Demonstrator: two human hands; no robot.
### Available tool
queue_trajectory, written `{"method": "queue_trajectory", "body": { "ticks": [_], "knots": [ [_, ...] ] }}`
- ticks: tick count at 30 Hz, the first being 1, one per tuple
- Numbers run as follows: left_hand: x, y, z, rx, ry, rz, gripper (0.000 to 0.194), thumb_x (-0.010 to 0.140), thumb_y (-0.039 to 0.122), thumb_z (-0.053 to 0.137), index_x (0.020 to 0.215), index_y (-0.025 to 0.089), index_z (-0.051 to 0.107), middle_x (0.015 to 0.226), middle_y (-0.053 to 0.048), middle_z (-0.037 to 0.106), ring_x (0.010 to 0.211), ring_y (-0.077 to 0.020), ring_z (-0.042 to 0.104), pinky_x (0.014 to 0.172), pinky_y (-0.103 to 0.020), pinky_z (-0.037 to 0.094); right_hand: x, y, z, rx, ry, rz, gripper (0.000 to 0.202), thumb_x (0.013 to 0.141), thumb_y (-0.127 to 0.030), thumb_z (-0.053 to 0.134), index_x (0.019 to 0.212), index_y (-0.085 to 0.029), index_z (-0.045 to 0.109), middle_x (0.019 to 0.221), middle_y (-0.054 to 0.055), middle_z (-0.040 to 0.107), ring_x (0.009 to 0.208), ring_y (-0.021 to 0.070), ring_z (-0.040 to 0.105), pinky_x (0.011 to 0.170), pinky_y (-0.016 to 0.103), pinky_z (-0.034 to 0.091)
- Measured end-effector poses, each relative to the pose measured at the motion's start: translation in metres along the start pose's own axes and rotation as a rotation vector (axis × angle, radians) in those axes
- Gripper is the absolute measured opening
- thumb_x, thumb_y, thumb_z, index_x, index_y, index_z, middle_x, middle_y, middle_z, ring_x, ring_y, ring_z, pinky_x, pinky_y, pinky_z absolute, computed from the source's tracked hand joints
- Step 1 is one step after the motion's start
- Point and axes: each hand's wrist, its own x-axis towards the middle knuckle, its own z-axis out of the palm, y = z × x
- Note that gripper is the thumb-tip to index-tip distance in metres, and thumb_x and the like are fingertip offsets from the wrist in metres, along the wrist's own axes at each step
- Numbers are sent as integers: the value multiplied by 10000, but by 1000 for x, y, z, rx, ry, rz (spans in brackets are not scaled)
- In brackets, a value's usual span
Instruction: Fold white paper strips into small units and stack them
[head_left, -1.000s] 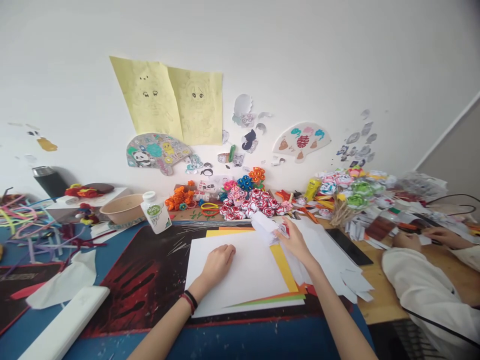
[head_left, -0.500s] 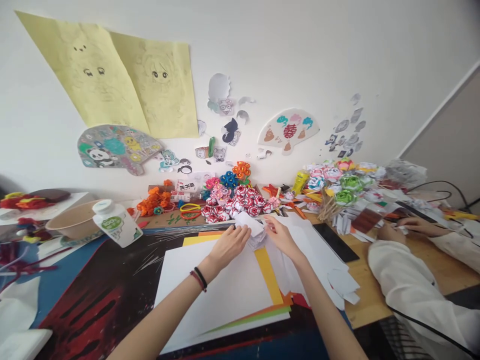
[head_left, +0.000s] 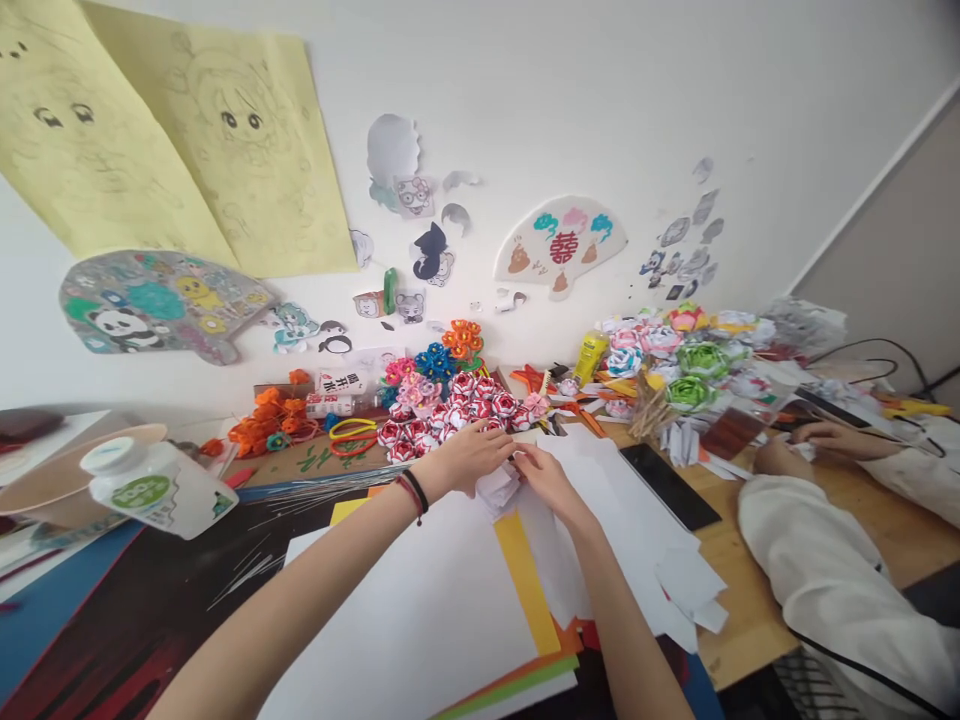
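Note:
Above a pile of small white paper pieces [head_left: 498, 494], my two hands meet at the fingertips. My left hand [head_left: 471, 460] bends over the pile, its closed fingers on white paper that they largely cover. From the right, my right hand [head_left: 546, 480] pinches the same paper, thumb and forefinger almost touching the left fingers. Under my forearms lies a large white sheet [head_left: 397, 600] on a stack of coloured paper, with a yellow strip [head_left: 526, 580] showing beside it. More white sheets [head_left: 622, 520] spread out to the right of my right hand.
Red-and-white paper flowers [head_left: 465, 405] stand just behind my hands. A white bottle [head_left: 157, 485] and a bowl [head_left: 45, 490] are at left. A black phone-like slab [head_left: 670, 486] lies at right, near another person's white sleeve [head_left: 817, 570]. Thin wires [head_left: 247, 570] lie on the dark mat.
My view has swung a little to the right and closer. My left hand has turned over the paper, and my right fingers, earlier apart from the left ones, have come together with them.

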Motion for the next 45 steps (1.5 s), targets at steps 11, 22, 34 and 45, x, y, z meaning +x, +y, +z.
{"method": "queue_trajectory", "body": {
  "ticks": [11,22,34,45],
  "knots": [
    [21,0,11,-34,-118,104,792,428,321,880,1110,169,507,1071,-110,656,1014,-278,548,928,-352,300,-5,9,-19,42,172,72,289,843,-232,449,1043,-167,647,831,72,737,755,182,706,751,315,557],
    [30,-4,25,-88,-176,149,709,418,288,862,1040,195,536,1013,-63,672,925,-245,586,852,-327,339,-8,2,-21,-86,244,43,287,805,-194,464,1008,-187,667,808,46,734,726,171,696,702,269,528],
    [12,-6,27,-133,-125,150,586,571,243,755,1108,183,528,964,-76,658,837,-249,598,749,-319,391,-10,0,-18,-103,185,37,285,835,-191,442,1009,-207,667,798,41,736,772,173,702,720,267,531],
    [-1,4,26,-72,-52,275,758,627,218,707,1312,140,391,911,-100,633,802,-261,575,755,-339,396,-12,0,-13,-114,133,21,287,837,-190,450,1023,-184,669,823,60,732,776,173,702,733,276,536]
  ]
}}
